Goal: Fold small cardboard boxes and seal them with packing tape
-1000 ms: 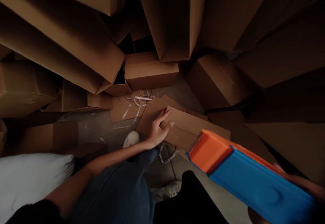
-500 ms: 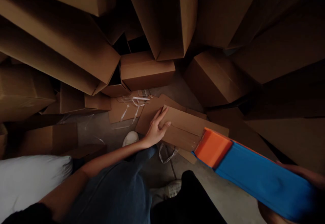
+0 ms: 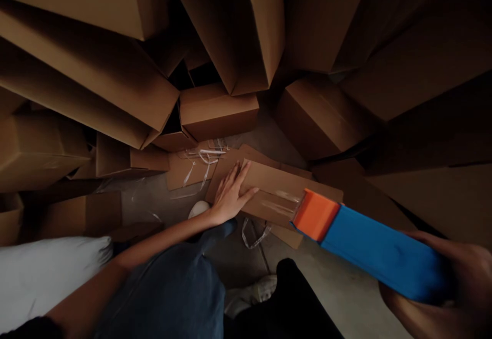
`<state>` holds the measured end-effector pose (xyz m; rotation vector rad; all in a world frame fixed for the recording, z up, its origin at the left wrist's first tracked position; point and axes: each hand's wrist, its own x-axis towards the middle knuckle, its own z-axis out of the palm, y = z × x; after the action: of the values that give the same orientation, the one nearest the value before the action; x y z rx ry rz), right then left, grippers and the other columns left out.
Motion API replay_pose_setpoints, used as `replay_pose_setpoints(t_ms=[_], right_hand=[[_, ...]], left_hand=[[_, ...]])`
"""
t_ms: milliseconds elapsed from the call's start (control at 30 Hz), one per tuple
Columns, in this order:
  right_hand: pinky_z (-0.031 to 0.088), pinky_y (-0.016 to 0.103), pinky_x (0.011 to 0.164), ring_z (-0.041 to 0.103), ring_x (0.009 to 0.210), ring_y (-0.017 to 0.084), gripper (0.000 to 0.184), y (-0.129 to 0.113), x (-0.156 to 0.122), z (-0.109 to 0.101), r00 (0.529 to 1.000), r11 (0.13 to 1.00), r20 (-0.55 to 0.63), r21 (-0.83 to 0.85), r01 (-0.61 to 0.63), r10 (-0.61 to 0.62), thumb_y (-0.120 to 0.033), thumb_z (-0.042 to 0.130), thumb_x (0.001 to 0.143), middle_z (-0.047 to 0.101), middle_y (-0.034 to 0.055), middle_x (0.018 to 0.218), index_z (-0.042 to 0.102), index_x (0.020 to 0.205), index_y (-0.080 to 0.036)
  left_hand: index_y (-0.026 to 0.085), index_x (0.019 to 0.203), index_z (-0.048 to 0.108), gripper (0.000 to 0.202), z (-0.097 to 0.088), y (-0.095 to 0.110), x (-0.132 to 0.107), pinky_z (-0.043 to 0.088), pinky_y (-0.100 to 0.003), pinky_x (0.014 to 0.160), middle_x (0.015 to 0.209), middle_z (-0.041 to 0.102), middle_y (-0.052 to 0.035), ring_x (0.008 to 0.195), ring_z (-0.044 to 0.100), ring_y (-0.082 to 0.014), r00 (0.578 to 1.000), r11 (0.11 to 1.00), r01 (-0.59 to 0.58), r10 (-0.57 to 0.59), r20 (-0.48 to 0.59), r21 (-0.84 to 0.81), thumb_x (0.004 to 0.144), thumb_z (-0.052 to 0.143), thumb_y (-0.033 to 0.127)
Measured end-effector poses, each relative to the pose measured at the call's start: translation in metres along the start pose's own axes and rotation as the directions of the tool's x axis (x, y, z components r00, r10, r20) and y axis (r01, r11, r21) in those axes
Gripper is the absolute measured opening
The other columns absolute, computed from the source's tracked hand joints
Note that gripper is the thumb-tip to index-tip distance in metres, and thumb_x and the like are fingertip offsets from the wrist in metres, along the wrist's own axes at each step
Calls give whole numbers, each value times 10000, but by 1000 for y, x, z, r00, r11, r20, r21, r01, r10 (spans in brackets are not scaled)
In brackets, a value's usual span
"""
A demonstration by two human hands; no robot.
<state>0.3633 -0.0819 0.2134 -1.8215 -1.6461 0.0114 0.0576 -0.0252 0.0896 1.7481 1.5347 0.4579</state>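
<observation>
My left hand [image 3: 228,198] lies with fingers spread against the left end of a brown cardboard box [image 3: 274,179]. A seam runs lengthwise along the box's upper face, with shiny strips that look like clear tape beside it. From the lower right, my right hand [image 3: 467,270] wraps around a blue and orange tape dispenser [image 3: 378,247]. Its orange end rests against or just over the right part of the box; exact contact cannot be made out. Part of the right hand is lost in shadow at the frame edge.
Large cardboard boxes [image 3: 219,111] crowd the far side and both sides. Flat cardboard [image 3: 192,167] and loose clear strips [image 3: 209,153] lie on the concrete floor [image 3: 338,288]. A white sack-like bundle [image 3: 54,272] sits at lower left; another person's legs cannot be told from mine.
The tape dispenser has shifted slightly left and up, bringing more of my right hand into view. My left hand's fingers now lie flatter and wider. Shiny streaks now show on the box.
</observation>
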Motion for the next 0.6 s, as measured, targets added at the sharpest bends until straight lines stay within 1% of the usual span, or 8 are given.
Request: replay_pose_setpoints(t_ms=[100, 167, 233, 300, 367, 433, 533, 600], right_hand=[[454, 358, 438, 654, 573, 262, 505, 18, 4, 3, 986, 990, 84, 25, 141, -143, -138, 725, 397, 685, 2, 726, 649, 856, -333], [443, 321, 414, 651, 537, 238, 487, 28, 8, 8, 979, 981, 84, 54, 184, -188, -123, 727, 408, 671, -15, 695, 627, 843, -319], [424, 294, 406, 656, 527, 222, 468, 40, 11, 15, 975, 977, 85, 86, 197, -204, -97, 725, 421, 664, -27, 682, 611, 823, -306], [430, 288, 434, 680, 566, 227, 449, 53, 10, 22, 975, 975, 96, 120, 188, -200, -83, 714, 445, 669, -30, 704, 607, 821, -303], [443, 285, 471, 702, 627, 236, 423, 66, 5, 29, 971, 973, 135, 151, 175, -195, -86, 705, 487, 666, -29, 720, 606, 835, -305], [472, 299, 539, 713, 734, 258, 398, 75, -4, 34, 966, 976, 188, 162, 146, -176, -137, 686, 558, 664, -6, 788, 593, 909, -299], [496, 350, 660, 677, 866, 286, 399, 79, -15, 38, 959, 979, 249, 182, 90, -135, -216, 591, 662, 628, 52, 933, 538, 1056, -260], [487, 357, 694, 647, 886, 279, 412, 79, -20, 40, 956, 976, 265, 205, 69, -123, -213, 555, 681, 600, 66, 968, 513, 1090, -240]], left_hand=[[327, 1566, 153, 886, -3, 4, 0, 194, -609, 1166, 1653, 81, -109, 1507, 135, -341, 999, 993, -30, 32, -12, 117, 854, 563, 658], [302, 1569, 158, 990, -4, 7, -1, 121, -623, 1175, 1654, 38, -124, 1509, 93, -362, 997, 982, -63, 70, -35, 179, 787, 612, 704], [289, 1572, 149, 1080, -4, 9, 0, 60, -646, 1169, 1652, 8, -138, 1505, 75, -388, 994, 974, -75, 89, -56, 214, 725, 644, 742], [284, 1575, 132, 1141, -4, 10, 0, 28, -668, 1157, 1651, 0, -148, 1501, 64, -408, 994, 970, -68, 86, -68, 233, 684, 651, 773], [276, 1578, 108, 1172, -4, 12, 0, 28, -683, 1147, 1649, 1, -159, 1499, 61, -416, 995, 965, -61, 79, -61, 257, 671, 637, 797], [265, 1580, 77, 1185, -4, 13, 0, 47, -690, 1141, 1648, -5, -167, 1500, 60, -412, 996, 953, -57, 73, -42, 298, 676, 606, 820], [250, 1580, 23, 1195, -4, 14, 0, 86, -685, 1143, 1647, -9, -171, 1506, 60, -392, 998, 928, -47, 59, -23, 370, 691, 556, 845], [238, 1580, -3, 1201, -4, 15, 0, 110, -682, 1143, 1646, 1, -176, 1506, 69, -387, 998, 912, -45, 56, -15, 407, 700, 538, 850]])
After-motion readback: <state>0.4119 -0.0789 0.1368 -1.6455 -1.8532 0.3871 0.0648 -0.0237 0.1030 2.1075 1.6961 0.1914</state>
